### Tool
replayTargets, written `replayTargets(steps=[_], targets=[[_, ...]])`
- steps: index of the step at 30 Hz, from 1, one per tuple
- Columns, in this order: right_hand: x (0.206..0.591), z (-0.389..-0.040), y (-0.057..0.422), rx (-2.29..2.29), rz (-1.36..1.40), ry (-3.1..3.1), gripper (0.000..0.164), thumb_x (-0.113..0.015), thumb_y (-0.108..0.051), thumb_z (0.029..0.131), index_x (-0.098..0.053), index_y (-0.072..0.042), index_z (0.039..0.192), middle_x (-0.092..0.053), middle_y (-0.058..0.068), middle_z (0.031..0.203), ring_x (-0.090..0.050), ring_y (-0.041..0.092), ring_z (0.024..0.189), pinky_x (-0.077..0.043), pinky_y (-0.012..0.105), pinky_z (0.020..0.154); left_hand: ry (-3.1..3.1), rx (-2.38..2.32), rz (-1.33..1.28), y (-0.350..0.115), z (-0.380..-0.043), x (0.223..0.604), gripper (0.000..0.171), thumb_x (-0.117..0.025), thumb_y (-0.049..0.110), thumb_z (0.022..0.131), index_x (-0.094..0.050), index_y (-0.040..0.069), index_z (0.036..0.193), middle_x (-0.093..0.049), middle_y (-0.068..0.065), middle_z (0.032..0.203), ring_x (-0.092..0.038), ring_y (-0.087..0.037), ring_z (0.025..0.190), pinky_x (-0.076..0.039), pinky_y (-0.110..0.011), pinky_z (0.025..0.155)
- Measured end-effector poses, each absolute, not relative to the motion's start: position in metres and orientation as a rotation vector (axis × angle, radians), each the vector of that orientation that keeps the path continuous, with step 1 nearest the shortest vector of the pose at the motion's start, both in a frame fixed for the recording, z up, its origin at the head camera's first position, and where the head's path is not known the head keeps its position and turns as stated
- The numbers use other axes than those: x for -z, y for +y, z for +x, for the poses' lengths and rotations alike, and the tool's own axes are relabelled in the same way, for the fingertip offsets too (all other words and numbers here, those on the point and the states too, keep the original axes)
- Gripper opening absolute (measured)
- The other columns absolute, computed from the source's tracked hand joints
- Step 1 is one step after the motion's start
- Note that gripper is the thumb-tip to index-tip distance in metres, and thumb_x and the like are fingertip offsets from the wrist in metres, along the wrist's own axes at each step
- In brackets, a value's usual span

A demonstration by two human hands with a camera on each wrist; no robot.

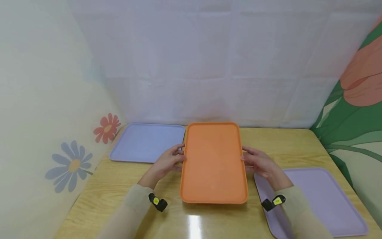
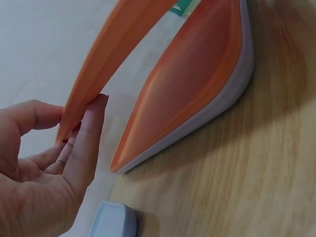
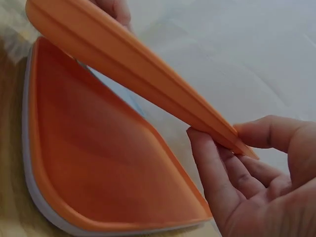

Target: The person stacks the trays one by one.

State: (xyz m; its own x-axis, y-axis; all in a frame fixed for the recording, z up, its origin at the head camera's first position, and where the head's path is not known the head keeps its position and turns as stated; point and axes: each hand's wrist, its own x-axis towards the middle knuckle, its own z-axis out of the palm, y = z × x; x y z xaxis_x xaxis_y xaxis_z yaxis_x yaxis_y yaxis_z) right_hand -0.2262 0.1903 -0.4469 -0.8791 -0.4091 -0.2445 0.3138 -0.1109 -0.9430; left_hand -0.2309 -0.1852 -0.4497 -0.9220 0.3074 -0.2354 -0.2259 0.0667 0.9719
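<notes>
An orange rectangular tray [image 1: 213, 162] is held up over the middle of the table by both hands. My left hand [image 1: 167, 162] pinches its left long edge, thumb on top and fingers beneath. On the opposite edge, my right hand [image 1: 261, 162] grips in the same way. Both wrist views show a gap below the raised tray. Under it lies a second orange tray [image 3: 103, 153], stacked on a pale lavender tray [image 2: 236, 91]. That stack is hidden in the head view by the raised tray.
A light blue tray [image 1: 149, 142] lies at the table's back left, near the left hand. Partly under the right forearm, a lavender tray [image 1: 319, 199] lies at the right. White cloth [image 1: 209, 66] hangs behind the wooden table [image 1: 277, 142]; flower-painted walls stand either side.
</notes>
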Motion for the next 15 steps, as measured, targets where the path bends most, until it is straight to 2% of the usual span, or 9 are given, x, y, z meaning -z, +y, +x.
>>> replayTargets(steps=[6,10,15], targets=[[0.447,-0.239,0.191,1.973,-0.078,1.762,0.071,-0.051,-0.002,0.099,-0.014,0.003,0.160,-0.067,-0.004,0.100,-0.066,0.012,0.092,-0.061,0.035,0.080,1.963,-1.916,0.061,-0.183,-0.240,0.449,0.069,-0.059,0.003,0.096,-0.027,0.005,0.158,-0.053,-0.012,0.117,-0.060,-0.016,0.095,-0.061,-0.043,0.078],[0.447,-0.248,0.189,1.930,-0.080,1.817,0.071,-0.052,0.000,0.098,-0.016,0.004,0.159,-0.067,-0.005,0.096,-0.065,0.011,0.091,-0.060,0.035,0.080,1.961,-1.905,0.033,-0.181,-0.245,0.446,0.071,-0.058,0.003,0.096,-0.025,0.006,0.159,-0.051,-0.017,0.126,-0.058,-0.018,0.097,-0.061,-0.041,0.078],[0.447,-0.256,0.186,1.880,-0.028,1.880,0.072,-0.055,-0.001,0.098,-0.019,0.001,0.160,-0.065,0.000,0.106,-0.065,0.013,0.092,-0.061,0.037,0.081,1.972,-1.882,-0.017,-0.178,-0.251,0.446,0.072,-0.058,0.002,0.096,-0.025,0.006,0.160,-0.048,-0.019,0.134,-0.057,-0.019,0.100,-0.062,-0.039,0.077]])
